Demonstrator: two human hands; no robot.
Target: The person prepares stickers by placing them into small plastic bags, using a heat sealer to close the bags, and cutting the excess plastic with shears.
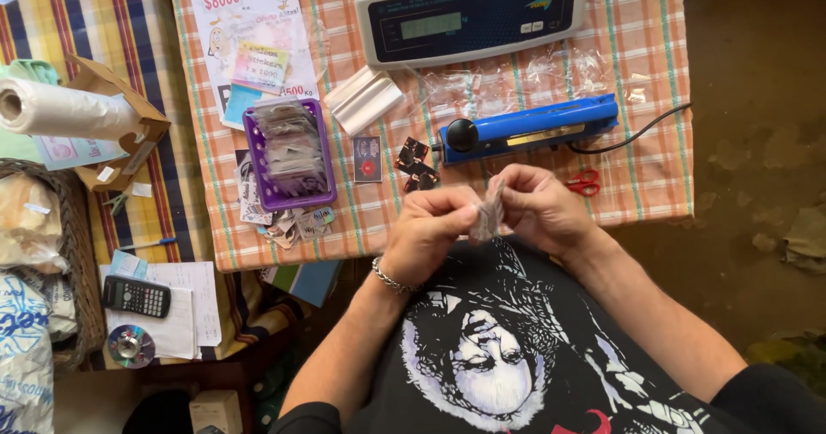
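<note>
Both of my hands meet at the near edge of the checked table [654, 38], pinching one small clear plastic packet [490, 215] between them. My left hand [428, 232], with a chain bracelet on the wrist, grips its left side. Gripping the packet's right side is my right hand [542, 206]. A blue heat sealer [529, 127] with a black knob lies just beyond my hands. Small dark cards [415, 165] lie beside it.
A digital scale [469, 12] stands at the table's far edge. A purple basket [292, 152] holds several small packets. Red scissors [585, 182] lie at the right. On the left are a plastic roll [64, 111], a calculator [136, 296] and a disc [131, 345].
</note>
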